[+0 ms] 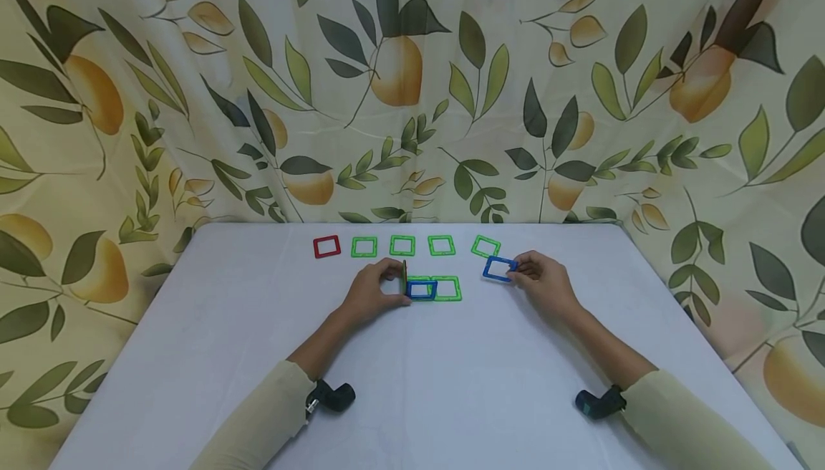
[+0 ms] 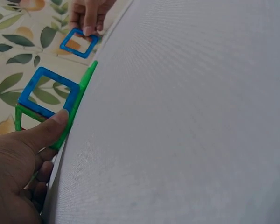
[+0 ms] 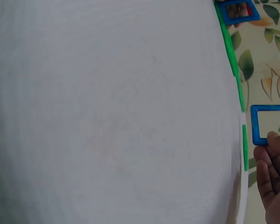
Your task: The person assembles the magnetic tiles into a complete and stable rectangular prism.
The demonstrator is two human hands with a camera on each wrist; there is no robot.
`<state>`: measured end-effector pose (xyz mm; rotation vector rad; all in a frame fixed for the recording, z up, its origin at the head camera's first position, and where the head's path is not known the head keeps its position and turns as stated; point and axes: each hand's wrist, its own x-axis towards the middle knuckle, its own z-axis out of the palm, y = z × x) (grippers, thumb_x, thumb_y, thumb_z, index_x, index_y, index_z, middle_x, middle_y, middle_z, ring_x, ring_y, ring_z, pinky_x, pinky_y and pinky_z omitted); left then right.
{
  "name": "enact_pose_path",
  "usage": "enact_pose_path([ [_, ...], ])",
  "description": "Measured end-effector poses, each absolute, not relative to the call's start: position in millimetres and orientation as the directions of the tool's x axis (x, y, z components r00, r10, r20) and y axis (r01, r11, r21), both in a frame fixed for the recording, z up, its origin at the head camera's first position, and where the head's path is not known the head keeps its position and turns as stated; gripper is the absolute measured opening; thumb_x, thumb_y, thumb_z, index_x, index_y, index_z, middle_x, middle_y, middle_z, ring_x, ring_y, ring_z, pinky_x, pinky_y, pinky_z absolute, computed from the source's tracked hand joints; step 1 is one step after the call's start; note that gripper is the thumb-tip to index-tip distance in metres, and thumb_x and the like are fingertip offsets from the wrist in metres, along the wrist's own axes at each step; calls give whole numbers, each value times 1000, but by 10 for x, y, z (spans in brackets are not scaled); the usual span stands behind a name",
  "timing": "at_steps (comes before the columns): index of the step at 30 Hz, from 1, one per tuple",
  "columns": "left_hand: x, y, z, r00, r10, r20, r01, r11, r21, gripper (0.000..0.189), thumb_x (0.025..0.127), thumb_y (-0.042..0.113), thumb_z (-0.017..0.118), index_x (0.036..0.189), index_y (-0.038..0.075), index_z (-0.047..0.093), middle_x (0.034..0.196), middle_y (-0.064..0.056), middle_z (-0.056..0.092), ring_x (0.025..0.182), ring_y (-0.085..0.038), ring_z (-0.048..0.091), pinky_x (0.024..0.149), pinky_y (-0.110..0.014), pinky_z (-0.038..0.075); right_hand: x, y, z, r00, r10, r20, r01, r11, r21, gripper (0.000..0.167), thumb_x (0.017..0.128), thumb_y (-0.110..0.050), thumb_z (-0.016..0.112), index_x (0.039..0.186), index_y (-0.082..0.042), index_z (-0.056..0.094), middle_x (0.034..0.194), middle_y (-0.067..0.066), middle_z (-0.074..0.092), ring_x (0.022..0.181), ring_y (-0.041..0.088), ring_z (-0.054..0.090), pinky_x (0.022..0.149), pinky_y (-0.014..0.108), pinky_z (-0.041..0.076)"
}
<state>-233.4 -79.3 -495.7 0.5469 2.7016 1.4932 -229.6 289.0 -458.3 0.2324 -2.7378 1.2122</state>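
Observation:
My left hand (image 1: 374, 291) curls around the left end of a small assembly of open square magnetic tiles, its thumb by the bottom corner of a standing blue tile (image 2: 73, 95). A green tile (image 2: 19, 114) stands beside that blue one, partly covered by the hand. Two green tiles lie flat under and beside them, the right-hand one (image 1: 460, 289) extending outward. My right hand (image 1: 544, 280) pinches another blue tile (image 1: 498, 259) by its right edge between thumb and fingers. This tile is tilted and overlaps a loose green tile (image 1: 486, 253) in the head view.
Along the back of the white-covered table (image 1: 451, 384) lie a red square tile (image 1: 326, 255) and several green ones, including a green tile (image 1: 364, 254) next to the red. A curtain (image 1: 477, 155) printed with fruit and leaves hangs behind the table.

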Motion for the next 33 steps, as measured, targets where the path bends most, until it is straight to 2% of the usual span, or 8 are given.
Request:
enact_pose_path([
  [13,-2347,-793,-4976,-939,302,166,300,477,827,63,77,15,96,132,13,65,120,3,70,113,-19,60,105,-39,49,-2249,2741,-4577,-968,-137,211,-250,639,-727,20,93,0,78,110,3,68,100,14,73,92,27,69,75,16,53],
  [33,-2348,-795,-4973,-941,299,159,292,480,827,64,76,15,97,132,13,66,120,3,69,112,-20,59,104,-40,49,-2216,2513,-4577,-956,-197,217,-292,609,-737,19,93,-1,79,109,0,70,101,10,74,93,25,71,79,20,55],
])
